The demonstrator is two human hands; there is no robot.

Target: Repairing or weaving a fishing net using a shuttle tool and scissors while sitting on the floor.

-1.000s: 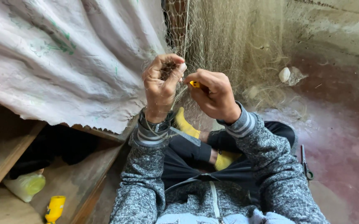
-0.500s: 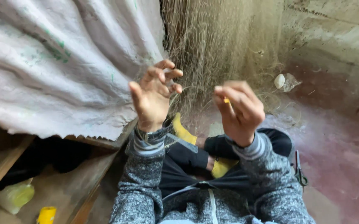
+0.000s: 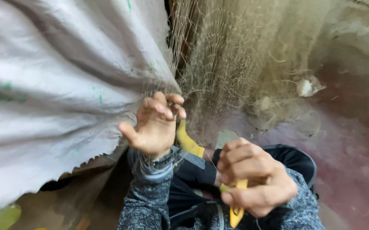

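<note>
Hanging at far left is a pale grey-white cloth sheet [image 3: 52,85] w/ faint green marks and a ragged lower edge, just left of the fishing net [image 3: 227,64], which drapes down top-centre as fine tan mesh. L hand [image 3: 154,125] is raised right at the net's lower edge, palm half open, thumb out, index & middle fingertips pinched on a few strands, prob. to keep that bit of mesh taut and apart from the rest. Below-right of the net, R hand [image 3: 252,181] is closed in a fist round a yellow netting needle [image 3: 236,204], tip pointing down; a thin line seems to run from it up toward the net, though it's too fine to be sure. Both sleeves are grey knit. Under the net: dark trousers, yellow sock [image 3: 188,142]. Right of the net the floor [image 3: 346,140] is worn reddish concrete, w/ a rough stained wall [image 3: 354,38] above and a whitish scrap [image 3: 308,87] by the net's right edge. Wood boards bottom left.
</note>
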